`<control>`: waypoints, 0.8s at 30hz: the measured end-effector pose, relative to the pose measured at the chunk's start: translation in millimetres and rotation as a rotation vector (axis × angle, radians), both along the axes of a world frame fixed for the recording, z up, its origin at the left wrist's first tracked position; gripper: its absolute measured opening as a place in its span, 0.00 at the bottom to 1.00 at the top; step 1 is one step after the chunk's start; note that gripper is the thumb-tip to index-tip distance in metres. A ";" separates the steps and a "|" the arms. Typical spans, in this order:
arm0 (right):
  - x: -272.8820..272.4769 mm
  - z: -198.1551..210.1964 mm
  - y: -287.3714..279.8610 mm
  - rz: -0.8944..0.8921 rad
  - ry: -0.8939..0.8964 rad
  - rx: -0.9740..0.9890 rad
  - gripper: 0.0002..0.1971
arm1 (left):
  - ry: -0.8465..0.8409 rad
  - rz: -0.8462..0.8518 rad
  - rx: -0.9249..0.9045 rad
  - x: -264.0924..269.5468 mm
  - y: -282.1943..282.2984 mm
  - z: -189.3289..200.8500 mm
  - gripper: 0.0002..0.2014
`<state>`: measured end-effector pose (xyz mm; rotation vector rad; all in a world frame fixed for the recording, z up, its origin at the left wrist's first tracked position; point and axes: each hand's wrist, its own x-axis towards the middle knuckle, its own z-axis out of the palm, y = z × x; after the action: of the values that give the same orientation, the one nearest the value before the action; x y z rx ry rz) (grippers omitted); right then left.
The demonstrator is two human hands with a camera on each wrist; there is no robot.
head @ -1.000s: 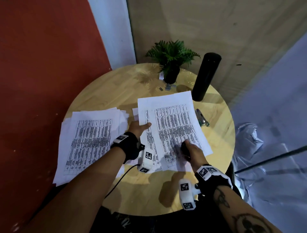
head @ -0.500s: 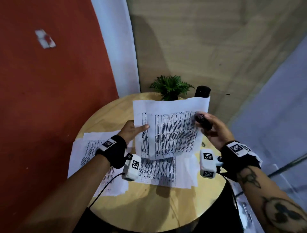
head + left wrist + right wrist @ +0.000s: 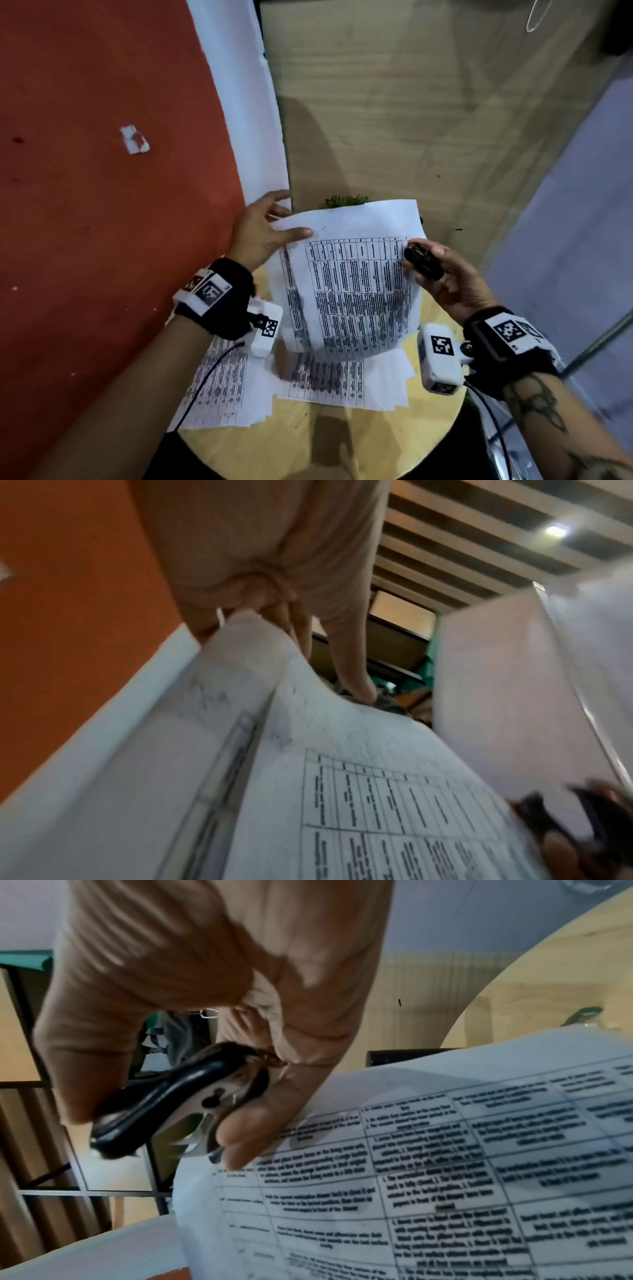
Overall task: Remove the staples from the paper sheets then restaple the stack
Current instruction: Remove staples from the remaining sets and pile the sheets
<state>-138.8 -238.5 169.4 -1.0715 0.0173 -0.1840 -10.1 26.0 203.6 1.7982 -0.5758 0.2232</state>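
A set of printed paper sheets (image 3: pixel 352 284) is held upright above the round wooden table (image 3: pixel 308 445). My left hand (image 3: pixel 287 219) pinches its top left corner, thumb on the printed face; in the left wrist view the fingers (image 3: pixel 352 680) lie behind the sheets (image 3: pixel 342 791). My right hand (image 3: pixel 416 257) grips a black staple remover (image 3: pixel 423 262) at the sheets' upper right edge. The right wrist view shows the staple remover (image 3: pixel 178 1099) with its metal claws beside the paper (image 3: pixel 428 1164), my fingers touching the sheet's edge. No staple is visible.
More printed sheets lie flat on the table: one pile at the left (image 3: pixel 219 387), another under the raised sheets (image 3: pixel 346 380). A small green plant (image 3: pixel 346 200) peeks over the paper's top. A red wall stands at the left.
The sheets went from lying flat on the table to being raised upright. My left hand slid from the left edge up to the top left corner. The right hand rose with the staple remover.
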 end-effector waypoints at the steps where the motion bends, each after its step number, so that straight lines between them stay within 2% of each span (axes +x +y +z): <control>1: -1.5 3.4 1.1 0.002 -0.016 -0.004 0.34 | -0.041 -0.034 0.141 -1.7 -0.9 6.6 0.33; 3: -5.2 10.7 3.0 0.003 -0.045 -0.007 0.34 | -0.097 -0.034 0.345 -4.9 0.8 13.4 0.32; 6: -11.2 18.9 2.6 0.015 -0.084 -0.021 0.33 | -0.175 0.167 0.545 -9.3 2.0 20.5 0.30; 8: -14.0 21.0 1.5 0.019 -0.106 -0.024 0.32 | -0.204 0.215 0.625 -13.6 -1.6 25.5 0.24; 10: -14.7 19.8 0.2 0.004 -0.101 0.000 0.32 | -0.162 0.134 0.584 -15.6 -2.6 29.6 0.21; 12: -14.8 14.5 -0.2 -0.026 -0.065 0.069 0.32 | -0.117 0.025 0.469 -16.8 -0.8 32.9 0.20; 15: -13.0 4.6 4.0 -0.094 0.033 0.199 0.38 | -0.065 -0.064 0.396 -19.0 -0.6 36.1 0.16; 17: -11.1 3.2 8.6 -0.192 0.038 0.291 0.41 | -0.040 -0.132 0.369 -25.1 -0.9 40.8 0.10; 19: -9.8 6.7 10.9 -0.367 0.013 0.350 0.37 | 0.003 -0.202 0.332 -29.8 -0.2 45.4 0.04; 21: -13.6 17.6 13.6 -0.520 -0.023 0.269 0.20 | 0.024 -0.250 0.300 -32.7 1.4 49.1 0.07; 22: -17.3 26.4 19.7 -0.563 -0.068 0.168 0.12 | 0.022 -0.266 0.290 -33.2 2.2 50.0 0.09; 23: -21.2 35.2 26.6 -0.573 -0.129 0.012 0.09 | 0.024 -0.275 0.285 -34.4 2.7 51.7 0.10; 24: -25.1 44.8 34.8 -0.558 -0.212 -0.191 0.11 | 0.024 -0.279 0.285 -34.6 3.1 52.7 0.09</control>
<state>-163.9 -203.7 214.2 -1.2142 0.1103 -0.8150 -44.7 29.0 256.3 1.9639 -0.8671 -0.0751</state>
